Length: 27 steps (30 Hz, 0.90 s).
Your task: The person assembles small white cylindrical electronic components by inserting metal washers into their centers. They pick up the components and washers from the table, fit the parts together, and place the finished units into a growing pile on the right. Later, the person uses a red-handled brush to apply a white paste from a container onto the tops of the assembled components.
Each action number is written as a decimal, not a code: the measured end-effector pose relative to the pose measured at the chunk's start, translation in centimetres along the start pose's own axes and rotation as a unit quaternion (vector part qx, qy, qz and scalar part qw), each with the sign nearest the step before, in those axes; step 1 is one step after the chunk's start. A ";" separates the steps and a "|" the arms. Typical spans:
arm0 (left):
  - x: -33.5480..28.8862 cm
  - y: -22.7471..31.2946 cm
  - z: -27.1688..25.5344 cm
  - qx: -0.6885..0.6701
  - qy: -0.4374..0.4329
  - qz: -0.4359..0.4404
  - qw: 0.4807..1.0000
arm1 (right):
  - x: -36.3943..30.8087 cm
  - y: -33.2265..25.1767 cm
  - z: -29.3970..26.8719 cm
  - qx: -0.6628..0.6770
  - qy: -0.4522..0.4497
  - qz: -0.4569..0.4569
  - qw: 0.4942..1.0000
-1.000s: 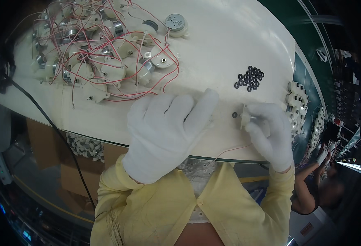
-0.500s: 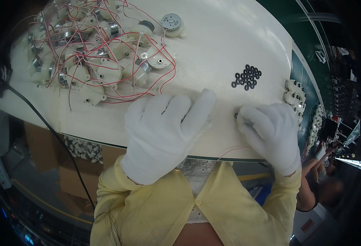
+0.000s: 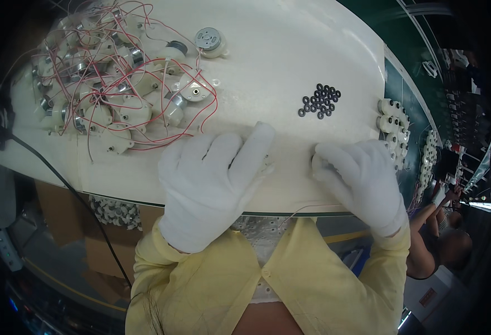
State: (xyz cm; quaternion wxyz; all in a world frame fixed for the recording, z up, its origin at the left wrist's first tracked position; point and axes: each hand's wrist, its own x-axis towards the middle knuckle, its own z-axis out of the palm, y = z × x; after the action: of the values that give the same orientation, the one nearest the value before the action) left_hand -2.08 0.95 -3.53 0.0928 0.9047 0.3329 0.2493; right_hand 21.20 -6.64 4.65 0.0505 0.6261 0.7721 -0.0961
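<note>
The right hand (image 3: 362,181), in a white glove, rests on the near edge of the white surface (image 3: 290,61) with its fingers curled down over something small; whatever they pinch is hidden, so I cannot tell what, if anything, is grasped. The left hand (image 3: 209,181) lies flat beside it, fingers spread and released, palm pressing the surface. Just beyond the right hand sits a small cluster of black rings (image 3: 319,101), apart from both hands. It looks like a fitting step on a small part, and the next move likely calls for a fine pinch at one ring. Farther left lies a heap of small white motors (image 3: 122,106) tangled in red wires (image 3: 145,42). White parts (image 3: 391,120) line the right rim. Brown cardboard boxes (image 3: 61,220) sit below the surface, plain, no labels readable.
</note>
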 end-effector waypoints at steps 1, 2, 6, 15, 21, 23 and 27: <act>0.0 0.0 -0.1 0.000 -0.003 -0.001 1.000 | -0.3 0.1 0.5 0.043 0.037 0.012 0.998; 0.0 0.0 0.0 -0.002 0.000 0.001 1.000 | -0.9 0.3 1.4 0.084 0.073 0.026 0.993; -0.1 -0.1 0.4 -0.005 0.014 0.010 1.000 | -3.3 -0.1 3.4 0.270 0.137 0.232 0.924; 0.4 0.1 -0.2 -0.009 -0.011 0.018 1.000 | -7.3 0.6 3.3 0.145 0.138 0.302 0.932; 0.5 0.0 0.3 -0.009 0.018 0.034 0.999 | -4.5 0.2 2.6 -0.039 0.168 0.156 0.973; 0.6 -0.1 0.5 -0.010 0.038 0.042 0.998 | -4.1 0.9 3.3 -0.049 0.167 0.138 0.975; 0.6 0.3 0.0 -0.017 0.000 0.033 0.999 | -3.8 3.6 3.3 -0.076 0.188 0.180 0.963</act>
State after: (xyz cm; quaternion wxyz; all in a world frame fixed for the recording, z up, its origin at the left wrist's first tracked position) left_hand -1.55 1.11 -3.17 0.0998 0.9134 0.2984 0.2583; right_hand 25.36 -10.28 1.87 -0.0313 0.7559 0.6472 0.0931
